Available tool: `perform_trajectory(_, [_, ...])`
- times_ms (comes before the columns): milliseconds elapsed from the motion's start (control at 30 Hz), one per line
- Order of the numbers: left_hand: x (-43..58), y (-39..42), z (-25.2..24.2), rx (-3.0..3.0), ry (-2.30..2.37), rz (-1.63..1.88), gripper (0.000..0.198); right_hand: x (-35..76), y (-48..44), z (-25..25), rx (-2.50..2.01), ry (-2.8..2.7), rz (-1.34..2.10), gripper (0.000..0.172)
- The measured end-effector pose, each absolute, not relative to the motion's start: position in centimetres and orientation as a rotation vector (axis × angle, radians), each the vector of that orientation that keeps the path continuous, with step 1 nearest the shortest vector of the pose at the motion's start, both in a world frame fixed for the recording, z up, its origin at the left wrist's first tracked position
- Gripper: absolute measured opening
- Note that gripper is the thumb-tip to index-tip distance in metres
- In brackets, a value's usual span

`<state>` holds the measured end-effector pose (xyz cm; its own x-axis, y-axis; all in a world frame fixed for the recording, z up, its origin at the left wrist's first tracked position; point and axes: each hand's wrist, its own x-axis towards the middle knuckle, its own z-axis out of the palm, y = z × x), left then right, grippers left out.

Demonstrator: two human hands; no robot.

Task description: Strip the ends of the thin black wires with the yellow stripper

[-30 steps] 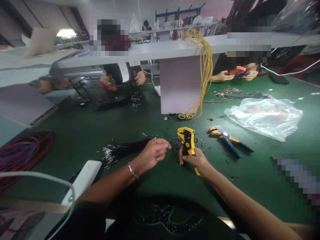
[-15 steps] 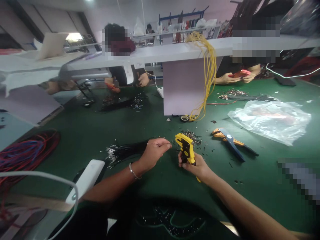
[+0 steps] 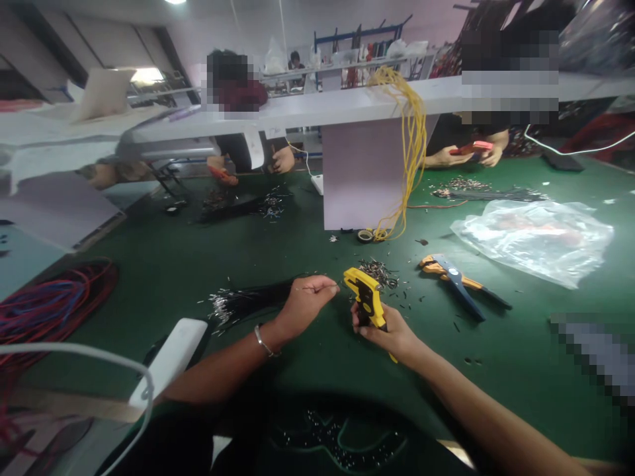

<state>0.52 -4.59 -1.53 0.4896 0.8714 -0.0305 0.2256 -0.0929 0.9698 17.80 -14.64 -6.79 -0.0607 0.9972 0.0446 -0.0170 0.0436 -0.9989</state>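
Note:
My left hand (image 3: 303, 305) is closed in a pinch on a thin dark wire; only a short stretch shows at the fingers. Behind that hand, a bundle of black wires (image 3: 262, 295) with pale, bare-looking ends lies on the green table. My right hand (image 3: 391, 330) is wrapped around a yellow and black wire stripper (image 3: 368, 297), held upright with its head toward my left fingertips. A small gap separates the stripper's head from those fingertips. Just beyond the stripper is a pile of short wire scraps (image 3: 381, 272).
A blue and orange wire stripper (image 3: 455, 283) lies to the right, near a clear plastic bag (image 3: 538, 235). Yellow wires (image 3: 414, 145) hang from the shelf (image 3: 297, 118). Coiled red and blue cables (image 3: 54, 304) and a white power strip (image 3: 171, 360) are left. Co-workers' hands (image 3: 483, 155) work opposite.
The view has shifted slightly. Both my hands keep their grips, and the yellow wire stripper stays close to my left fingertips. A co-worker's hands at the right have moved a little around a red tool.

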Motion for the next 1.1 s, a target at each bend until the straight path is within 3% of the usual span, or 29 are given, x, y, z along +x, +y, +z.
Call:
perform_trajectory(333, [0.2,-3.6,-0.3,1.27,0.891,0.842,0.018,18.4,-14.8,-6.1,-1.548,-1.389,0.842,0.017])
perform_trajectory(567, [0.0,-3.4,0.6,1.155,0.817,0.754,0.022,18.1,-14.8,-6.7,-1.293,-1.294,1.078,0.031])
perform_trajectory(800, [-0.3,-3.3,0.5,1.153,0.774,0.769,0.02,17.8,-15.1,-6.2,-1.501,-1.512,0.809,0.015])
perform_trajectory(1100, [-0.8,-3.1,1.4,1.157,0.761,0.787,0.021,17.0,-15.5,-6.7,-1.713,-1.89,0.211,0.043])
